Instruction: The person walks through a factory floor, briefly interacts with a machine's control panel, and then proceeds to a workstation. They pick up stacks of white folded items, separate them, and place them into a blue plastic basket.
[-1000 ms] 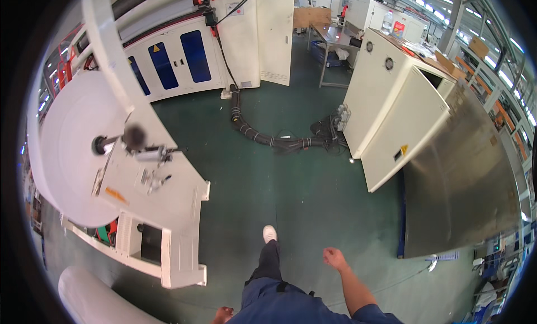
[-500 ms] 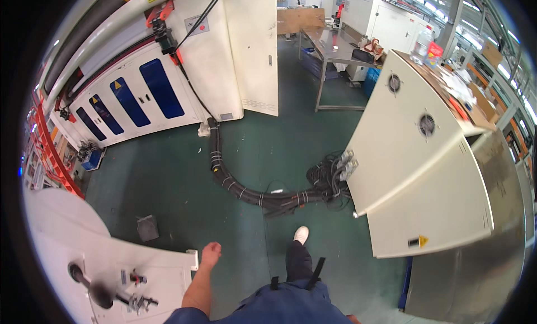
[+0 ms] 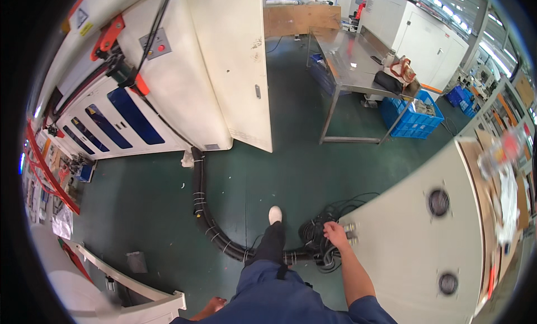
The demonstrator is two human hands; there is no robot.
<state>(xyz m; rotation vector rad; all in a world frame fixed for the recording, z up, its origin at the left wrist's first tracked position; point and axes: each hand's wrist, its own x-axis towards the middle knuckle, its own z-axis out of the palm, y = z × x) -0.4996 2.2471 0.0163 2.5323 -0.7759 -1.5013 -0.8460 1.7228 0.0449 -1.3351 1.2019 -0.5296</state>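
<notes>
My right hand (image 3: 336,235) is held out in front of me with its fingers loosely curled and nothing in them. It appears over a heap of black cables (image 3: 319,229), beside the metal connectors (image 3: 351,233) on the cream cabinet (image 3: 391,223); I see no grip on any of them. Low in the view my left hand (image 3: 215,305) hangs by my side, curled and partly cut off by my blue clothing. It is nearest the corner of a white machine part (image 3: 178,301). No object shows in it.
A thick black cable bundle (image 3: 210,226) curves over the green floor (image 3: 168,212) past my white shoe (image 3: 274,215). Ahead, a white cabinet door (image 3: 235,72) stands ajar. A metal table (image 3: 358,61) holds bags; a blue crate (image 3: 411,117) sits beside it. A clear bottle (image 3: 498,156) tops the cabinet.
I have stepped forward, and the table and cream cabinet appear nearer. My right hand has swung forward into view, while my left hand has dropped back toward my side.
</notes>
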